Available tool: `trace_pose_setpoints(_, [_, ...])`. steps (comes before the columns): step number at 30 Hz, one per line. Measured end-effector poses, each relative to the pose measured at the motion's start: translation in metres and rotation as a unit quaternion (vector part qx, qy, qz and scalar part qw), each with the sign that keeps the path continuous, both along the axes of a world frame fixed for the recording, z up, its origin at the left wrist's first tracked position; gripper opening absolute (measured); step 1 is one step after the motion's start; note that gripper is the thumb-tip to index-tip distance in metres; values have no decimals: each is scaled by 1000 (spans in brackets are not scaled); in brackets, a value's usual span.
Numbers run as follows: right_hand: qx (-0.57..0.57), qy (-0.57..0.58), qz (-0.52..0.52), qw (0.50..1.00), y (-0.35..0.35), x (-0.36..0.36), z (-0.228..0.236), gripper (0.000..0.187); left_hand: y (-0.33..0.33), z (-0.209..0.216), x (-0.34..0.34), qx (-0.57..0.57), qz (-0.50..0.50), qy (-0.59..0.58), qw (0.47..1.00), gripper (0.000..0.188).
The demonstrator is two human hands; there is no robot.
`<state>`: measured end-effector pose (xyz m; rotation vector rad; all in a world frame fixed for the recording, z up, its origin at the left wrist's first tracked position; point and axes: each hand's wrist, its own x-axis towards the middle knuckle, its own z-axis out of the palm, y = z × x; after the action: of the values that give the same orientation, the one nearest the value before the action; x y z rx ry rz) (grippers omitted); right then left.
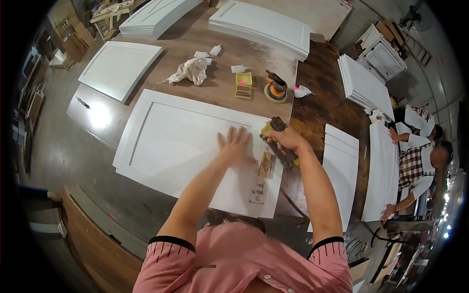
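Observation:
A white recessed-panel cabinet door point(171, 132) lies before me on top of other white panels. My left hand point(236, 146) rests flat on its face, fingers spread, holding nothing. At the door's right end, my right hand point(289, 139) is wrapped around a yellow and black nail gun point(277, 124). The tool's front is over the door's right edge; whether it touches cannot be told. Between my hands and just below sit a small wooden block point(266, 164) and a clear strip with dark markings point(258, 191), both on the white surface.
Beyond the door are an orange sander point(276, 89), a yellow box point(243, 85), a crumpled cloth point(189, 72) and several small white bottles. Stacked white panels point(259, 29) stand at the back. A narrow panel point(339, 156) lies right; past it a person point(415, 166) handles another panel.

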<state>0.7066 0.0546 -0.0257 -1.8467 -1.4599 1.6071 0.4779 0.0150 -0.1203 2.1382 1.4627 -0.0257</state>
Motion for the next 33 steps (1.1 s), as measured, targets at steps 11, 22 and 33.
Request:
trace_pose_setpoints(11, [-5,-12,28,1000,12,3,-14,42,-4,-5,-3,18,6,-20,1000,116])
trace_pose_setpoints(22, [29,22,-13,999,-19,-5,9,44,-4,-13,-5,40,15,-17,999,119])
trace_pose_setpoints(33, [-24,124,-93,988,-194,11,31,73,-120,-31,-36,77,-51,-120,989,92])
